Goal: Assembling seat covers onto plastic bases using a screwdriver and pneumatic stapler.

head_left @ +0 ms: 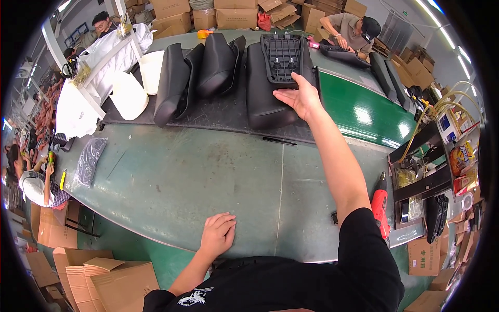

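My right hand point(300, 100) reaches forward, unclenched, its thumb at the near right corner of a black ribbed frame point(283, 52) and its fingers stretched out below the near edge. The fingers' undersides are turned from view, so I cannot tell how firmly they touch. The frame, apparently moulded plastic, is a rounded rectangle with a gridded face, two knobbed posts near my thumb and small bright tips at the far end. It lies upon a black padded piece point(267, 112), smooth and leather-like, with a stitched seam across its rounded near end; the frame and my hand cover much of this piece.

To the left of that hand stand two folded black shells, a nearer one point(171, 88) and a farther one point(215, 67), their inner faces mostly in shadow. Further left are curved, matt white sheets point(129, 98), one partly masking the other. Just short of my right fingers lies a thin dark strip point(279, 141), too small to identify.

My left hand point(218, 234) rests near my body on the green, scuffed tabletop point(208, 177), fingers loosely curled; the palm is hidden, and I cannot tell whether it encloses anything. To the right of my right forearm lies a red tool point(380, 208) with a tapered black nozzle, its lower end hard to make out
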Available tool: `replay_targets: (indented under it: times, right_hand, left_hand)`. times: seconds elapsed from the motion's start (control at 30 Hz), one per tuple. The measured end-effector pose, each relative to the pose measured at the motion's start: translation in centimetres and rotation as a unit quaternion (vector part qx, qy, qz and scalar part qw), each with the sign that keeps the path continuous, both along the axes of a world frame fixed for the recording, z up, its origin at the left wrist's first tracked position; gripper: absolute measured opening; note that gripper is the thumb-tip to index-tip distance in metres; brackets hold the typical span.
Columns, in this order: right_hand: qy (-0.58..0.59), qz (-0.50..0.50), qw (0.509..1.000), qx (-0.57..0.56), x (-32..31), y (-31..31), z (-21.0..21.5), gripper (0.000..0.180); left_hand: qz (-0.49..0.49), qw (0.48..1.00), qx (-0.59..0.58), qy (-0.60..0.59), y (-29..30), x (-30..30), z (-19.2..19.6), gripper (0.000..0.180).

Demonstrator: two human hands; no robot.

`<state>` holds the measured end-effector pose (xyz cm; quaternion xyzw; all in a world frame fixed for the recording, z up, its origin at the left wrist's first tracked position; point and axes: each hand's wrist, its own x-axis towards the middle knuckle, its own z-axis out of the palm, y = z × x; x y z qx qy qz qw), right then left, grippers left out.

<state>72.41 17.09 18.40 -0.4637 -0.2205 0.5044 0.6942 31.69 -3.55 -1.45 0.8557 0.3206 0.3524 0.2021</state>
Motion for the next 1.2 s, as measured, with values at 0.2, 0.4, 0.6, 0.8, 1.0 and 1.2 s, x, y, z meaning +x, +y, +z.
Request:
replay_targets:
  times: [0.2,0.4,0.6,0.8,1.0,1.2]
  right_hand:
    - [-0.012,0.033,0.999,-0.001,0.9,1.7,-0.1,0.045]
    - [-0.001,-0.046,0.998,0.050,1.2,-2.2,-0.4,0.044]
    - [-0.112,0.006,0.993,0.025,2.6,-20.5,-1.4,0.055]
    - [-0.160,-0.070,0.984,0.040,-0.1,-34.6,-0.6,0.087]
    - [-0.286,-0.007,0.956,-0.067,1.3,-41.2,-2.2,0.101]
    - [-0.431,0.127,0.890,-0.070,7.1,-43.6,0.6,0.097]
  left_hand:
    - [-0.001,1.000,-0.003,0.002,0.2,-0.1,0.2,0.016]
    - [0.002,1.000,-0.009,0.008,0.2,0.0,-0.1,0.015]
    - [0.026,0.999,0.036,-0.025,1.7,-1.6,3.7,0.042]
    - [0.071,0.905,0.386,-0.163,6.0,1.1,16.0,0.073]
    - [-0.085,0.930,0.330,-0.138,3.2,0.3,14.4,0.060]
    - [-0.036,0.955,0.276,-0.102,0.9,-0.2,16.3,0.054]
